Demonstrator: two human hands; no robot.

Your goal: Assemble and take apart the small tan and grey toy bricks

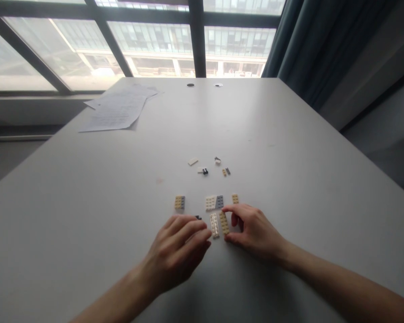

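My right hand (256,231) grips a long tan studded building plate (224,223) by its two ends, index finger at the far end and thumb at the near end. Just left of that plate, a long white studded plate (214,225) lies on the table. Beside the white plate my left hand (180,246) is held with its fingers stretched out and slightly bent, its palm side hidden. A small dark piece (198,217) shows partly behind the left fingers. Beyond the hands lie a white and grey plate group (214,202), a tan and grey group (179,202) and a small tan plate (235,198).
Farther out lie a white flat piece (193,162), a white piece with a black part (204,171), a grey and white piece (217,160) and small tan and grey plates (226,172). Paper sheets (116,110) rest at the back left of the white table (306,179).
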